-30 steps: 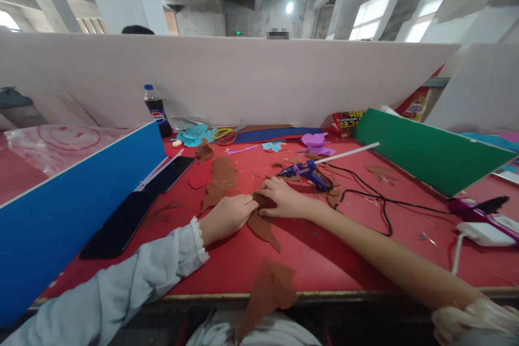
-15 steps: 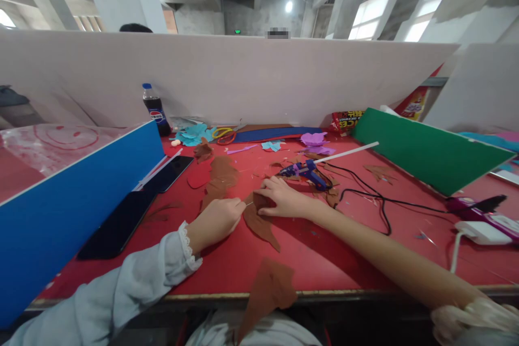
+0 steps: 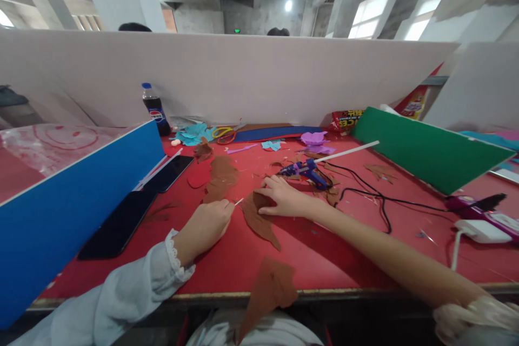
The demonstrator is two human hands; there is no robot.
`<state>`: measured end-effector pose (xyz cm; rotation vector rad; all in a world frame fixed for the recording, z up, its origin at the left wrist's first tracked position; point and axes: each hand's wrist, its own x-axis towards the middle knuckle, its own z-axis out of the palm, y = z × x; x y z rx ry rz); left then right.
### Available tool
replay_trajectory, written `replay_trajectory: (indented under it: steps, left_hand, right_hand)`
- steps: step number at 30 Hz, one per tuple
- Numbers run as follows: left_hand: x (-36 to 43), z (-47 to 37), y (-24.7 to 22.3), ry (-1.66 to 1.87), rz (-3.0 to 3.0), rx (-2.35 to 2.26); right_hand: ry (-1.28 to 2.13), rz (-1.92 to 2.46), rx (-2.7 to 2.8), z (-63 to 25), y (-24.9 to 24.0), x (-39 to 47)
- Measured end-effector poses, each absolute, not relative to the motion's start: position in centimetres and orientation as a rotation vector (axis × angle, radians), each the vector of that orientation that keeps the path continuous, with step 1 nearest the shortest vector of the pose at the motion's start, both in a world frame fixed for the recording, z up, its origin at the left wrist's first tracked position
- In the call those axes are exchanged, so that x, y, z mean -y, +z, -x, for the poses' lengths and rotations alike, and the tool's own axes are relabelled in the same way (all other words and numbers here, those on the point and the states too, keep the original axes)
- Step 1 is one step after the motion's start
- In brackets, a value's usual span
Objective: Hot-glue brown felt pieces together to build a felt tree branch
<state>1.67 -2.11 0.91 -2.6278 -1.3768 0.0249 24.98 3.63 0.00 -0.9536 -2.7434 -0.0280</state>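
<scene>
My left hand [image 3: 212, 224] is closed, with a thin white stick [image 3: 239, 201] poking out between thumb and forefinger. Just right of the tip lies a leaf-shaped brown sheet piece [image 3: 261, 227] on the red tabletop [image 3: 227, 265]. Resting on the upper part of that piece, my right hand [image 3: 281, 197] has its fingers spread and its thumb apart, hiding some of the brown sheet. Right behind the right hand is a blue glue gun [image 3: 310, 172] with a long white glue stick [image 3: 348, 151] in its back. Another brown piece [image 3: 271, 286] hangs over the front edge.
A blue board [image 3: 89, 194] and a green board [image 3: 425, 151] stand at the sides. Two dark phones [image 3: 117, 227] lie at left. At the back are a cola bottle [image 3: 154, 111], scissors [image 3: 225, 135] and coloured scraps [image 3: 197, 133]. A black cable [image 3: 381, 194] crosses the right side.
My left hand has drawn back a little to the left, and the stick's tip has moved off the brown piece. The right hand has stayed in place.
</scene>
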Motion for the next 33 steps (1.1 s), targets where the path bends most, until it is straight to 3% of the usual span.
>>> replay_trajectory:
  steps: [12, 33]
  left_hand:
    - [0.0, -0.3, 1.3, -0.102, 2.341, 1.526]
    - [-3.4, -1.3, 0.7, -0.055, 2.752, 0.983]
  right_hand:
    - [-0.449, 0.869, 2.411, -26.1, 1.9, -3.2]
    - [-0.842, 0.930, 2.208, -30.3, 4.2, -2.5]
